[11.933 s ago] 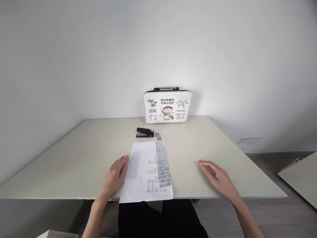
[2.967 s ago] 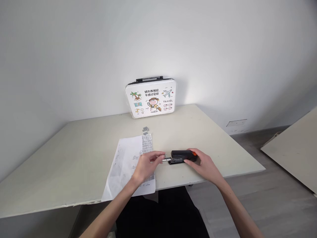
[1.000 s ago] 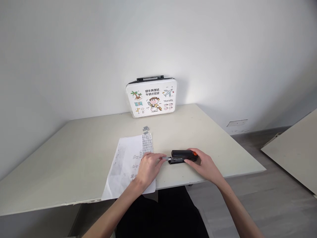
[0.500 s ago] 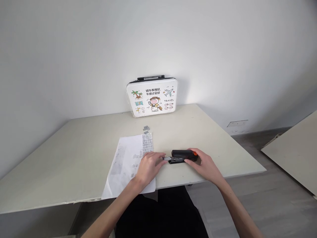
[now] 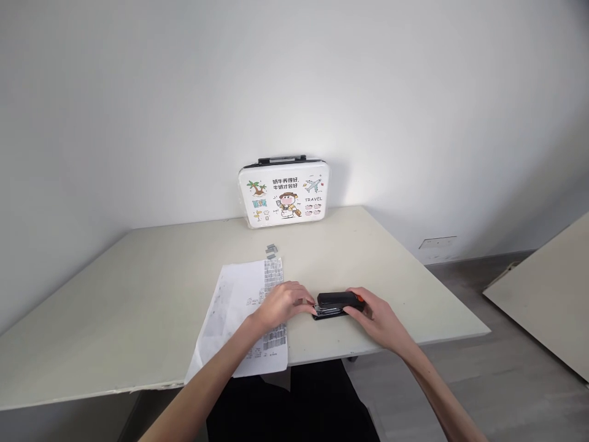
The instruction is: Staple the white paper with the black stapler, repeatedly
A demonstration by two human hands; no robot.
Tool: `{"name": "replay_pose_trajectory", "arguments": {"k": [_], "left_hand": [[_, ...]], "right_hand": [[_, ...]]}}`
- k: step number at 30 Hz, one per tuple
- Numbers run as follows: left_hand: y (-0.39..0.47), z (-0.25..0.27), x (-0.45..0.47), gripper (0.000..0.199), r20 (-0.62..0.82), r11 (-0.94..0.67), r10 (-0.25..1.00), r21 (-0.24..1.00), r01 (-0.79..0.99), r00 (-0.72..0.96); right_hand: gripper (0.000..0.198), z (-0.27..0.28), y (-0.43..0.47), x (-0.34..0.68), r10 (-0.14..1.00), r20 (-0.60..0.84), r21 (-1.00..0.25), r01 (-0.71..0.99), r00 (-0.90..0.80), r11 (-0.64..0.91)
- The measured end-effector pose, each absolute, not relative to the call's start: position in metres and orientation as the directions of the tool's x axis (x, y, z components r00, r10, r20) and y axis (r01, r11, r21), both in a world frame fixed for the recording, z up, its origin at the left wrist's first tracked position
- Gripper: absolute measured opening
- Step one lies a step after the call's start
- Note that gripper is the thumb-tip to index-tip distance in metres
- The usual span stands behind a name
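A black stapler (image 5: 338, 299) with an orange part at its back end lies on the table with its upper arm raised a little. My right hand (image 5: 381, 318) grips its back end, thumb in front and fingers behind. At the stapler's front end, the fingertips and thumb of my left hand (image 5: 286, 303) close on the metal tray, mostly hidden by them. Under my left wrist and forearm is a sheet of printed paper (image 5: 237, 294). Several small grey staple strips (image 5: 271, 249) lie just beyond the paper's top edge.
A white case (image 5: 267, 212) with cartoon prints and a black handle stands against the wall at the back of the table (image 5: 138, 294). Low on the wall to the right is a socket plate (image 5: 437, 242). Another pale panel (image 5: 547, 294) stands at the far right.
My left hand has moved right, pushing the silver tray that stuck out of the stapler's front back into it. My right hand keeps its hold. The view has tilted up slightly.
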State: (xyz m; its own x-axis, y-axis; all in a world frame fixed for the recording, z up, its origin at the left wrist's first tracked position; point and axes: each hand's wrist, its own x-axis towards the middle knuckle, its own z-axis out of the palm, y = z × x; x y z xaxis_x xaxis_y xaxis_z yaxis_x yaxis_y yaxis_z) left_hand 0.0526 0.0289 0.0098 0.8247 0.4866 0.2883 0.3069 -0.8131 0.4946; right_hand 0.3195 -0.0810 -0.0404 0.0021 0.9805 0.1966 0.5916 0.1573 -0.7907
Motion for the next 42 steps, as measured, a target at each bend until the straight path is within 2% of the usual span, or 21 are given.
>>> {"name": "replay_pose_trajectory", "arguments": {"k": [5, 9, 13, 16, 19, 21, 23, 25, 28, 30, 35, 42], "left_hand": [[0.038, 0.008, 0.063, 0.034, 0.277, -0.824, 0.488, 0.458, 0.332, 0.828], [0.030, 0.010, 0.062, 0.034, 0.272, -0.812, 0.533, 0.432, 0.393, 0.802], [0.000, 0.015, 0.027, 0.034, 0.313, -0.776, 0.625, 0.352, 0.524, 0.715], [-0.032, 0.010, -0.026, 0.037, 0.332, -0.688, 0.725, 0.306, 0.658, 0.603], [-0.062, -0.004, -0.076, 0.059, 0.356, -0.603, 0.780, 0.202, 0.772, 0.516], [-0.076, -0.013, -0.095, 0.086, 0.324, -0.595, 0.781, 0.132, 0.793, 0.533], [-0.087, -0.019, -0.100, 0.102, 0.294, -0.613, 0.769, 0.084, 0.786, 0.568], [-0.092, -0.020, -0.095, 0.098, 0.293, -0.629, 0.754, 0.067, 0.774, 0.587], [-0.094, -0.018, -0.080, 0.076, 0.298, -0.652, 0.738, 0.081, 0.754, 0.606], [-0.094, -0.016, -0.070, 0.069, 0.289, -0.671, 0.727, 0.103, 0.734, 0.623], [-0.096, -0.017, -0.047, 0.063, 0.328, -0.683, 0.717, 0.155, 0.713, 0.615], [-0.094, -0.022, -0.029, 0.063, 0.321, -0.680, 0.721, 0.161, 0.715, 0.614]], "right_hand": [[0.041, -0.037, -0.082, 0.320, 0.977, 0.207, -0.795, 0.574, -0.042, 0.194], [0.042, -0.039, -0.081, 0.319, 0.983, 0.185, -0.806, 0.571, -0.007, 0.156], [0.042, -0.041, -0.081, 0.318, 0.987, 0.161, -0.824, 0.553, 0.016, 0.125], [0.042, -0.039, -0.083, 0.317, 0.988, 0.153, -0.827, 0.550, 0.015, 0.119], [0.041, -0.039, -0.085, 0.317, 0.989, 0.142, -0.819, 0.565, 0.030, 0.101], [0.042, -0.040, -0.085, 0.317, 0.989, 0.141, -0.815, 0.571, 0.035, 0.096], [0.042, -0.040, -0.086, 0.318, 0.990, 0.136, -0.817, 0.570, 0.032, 0.094], [0.040, -0.039, -0.086, 0.318, 0.992, 0.120, -0.822, 0.563, 0.029, 0.083], [0.038, -0.033, -0.088, 0.317, 0.995, 0.095, -0.835, 0.546, 0.023, 0.067], [0.036, -0.029, -0.089, 0.316, 0.996, 0.085, -0.838, 0.542, 0.007, 0.068], [0.037, -0.025, -0.089, 0.320, 0.998, 0.057, -0.838, 0.540, -0.041, 0.070], [0.039, -0.027, -0.088, 0.329, 0.996, 0.012, -0.833, 0.550, -0.094, 0.062]]}}
